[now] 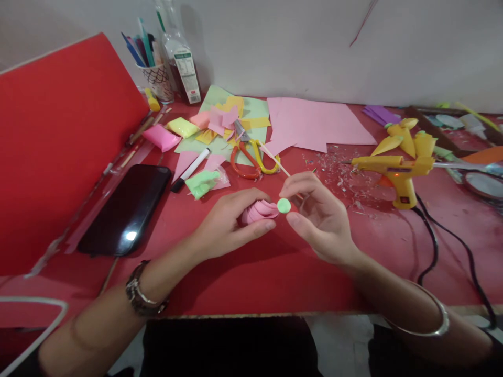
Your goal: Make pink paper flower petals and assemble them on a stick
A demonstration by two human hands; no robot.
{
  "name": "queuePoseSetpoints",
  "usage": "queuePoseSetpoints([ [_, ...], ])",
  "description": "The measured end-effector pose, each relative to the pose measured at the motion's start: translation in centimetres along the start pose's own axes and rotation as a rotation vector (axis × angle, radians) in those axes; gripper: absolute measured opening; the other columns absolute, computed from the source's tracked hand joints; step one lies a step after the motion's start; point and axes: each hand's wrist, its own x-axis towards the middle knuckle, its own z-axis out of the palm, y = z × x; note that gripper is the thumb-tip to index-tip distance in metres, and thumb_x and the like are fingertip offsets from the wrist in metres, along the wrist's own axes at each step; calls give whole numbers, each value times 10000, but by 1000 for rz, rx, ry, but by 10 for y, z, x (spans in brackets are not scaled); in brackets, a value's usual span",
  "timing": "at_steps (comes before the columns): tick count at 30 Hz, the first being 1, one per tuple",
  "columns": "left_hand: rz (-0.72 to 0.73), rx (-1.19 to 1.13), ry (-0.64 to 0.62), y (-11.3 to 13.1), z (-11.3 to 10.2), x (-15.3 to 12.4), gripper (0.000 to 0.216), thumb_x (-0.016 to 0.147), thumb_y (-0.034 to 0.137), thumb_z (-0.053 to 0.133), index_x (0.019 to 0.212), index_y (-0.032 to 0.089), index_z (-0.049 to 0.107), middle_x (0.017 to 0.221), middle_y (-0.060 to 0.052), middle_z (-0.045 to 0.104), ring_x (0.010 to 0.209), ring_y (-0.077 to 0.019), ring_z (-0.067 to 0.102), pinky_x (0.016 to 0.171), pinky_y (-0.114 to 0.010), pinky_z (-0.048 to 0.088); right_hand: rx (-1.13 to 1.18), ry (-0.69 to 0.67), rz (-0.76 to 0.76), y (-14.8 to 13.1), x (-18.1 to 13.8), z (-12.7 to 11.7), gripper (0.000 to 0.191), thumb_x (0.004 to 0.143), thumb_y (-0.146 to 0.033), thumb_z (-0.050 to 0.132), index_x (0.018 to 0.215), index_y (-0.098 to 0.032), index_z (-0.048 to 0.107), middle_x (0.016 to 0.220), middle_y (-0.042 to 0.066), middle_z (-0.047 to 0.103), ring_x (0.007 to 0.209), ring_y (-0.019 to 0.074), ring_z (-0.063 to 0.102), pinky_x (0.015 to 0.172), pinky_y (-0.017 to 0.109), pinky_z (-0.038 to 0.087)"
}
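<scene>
My left hand is closed around a pink paper flower of overlapping folded petals. At the flower's right end sits a round light-green clay piece. Close by on the right, the thumb and index finger of my right hand curve around the green piece, with small gaps visible. A thin wooden stick runs behind those fingers and appears held in my right hand. Scissors with orange and yellow handles lie beyond the hands, near a packet of light-green clay.
A yellow glue gun with a lit light and black cable stands right, beside yellow paper flowers. Left are a phone, marker and red board. Pink sheets, a bottle and pen cup sit behind.
</scene>
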Motion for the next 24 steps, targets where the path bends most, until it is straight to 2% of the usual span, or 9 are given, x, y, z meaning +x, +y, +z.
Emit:
queuePoseSetpoints([
  [24, 1, -6, -20, 0, 1, 1, 110, 793, 259, 478, 838, 161, 502, 731, 18, 574, 606, -78, 496, 542, -177, 383, -68, 22, -23, -1, 2, 1, 132, 713, -99, 526, 802, -197, 525, 797, 10, 436, 737, 115, 456, 655, 278, 420],
])
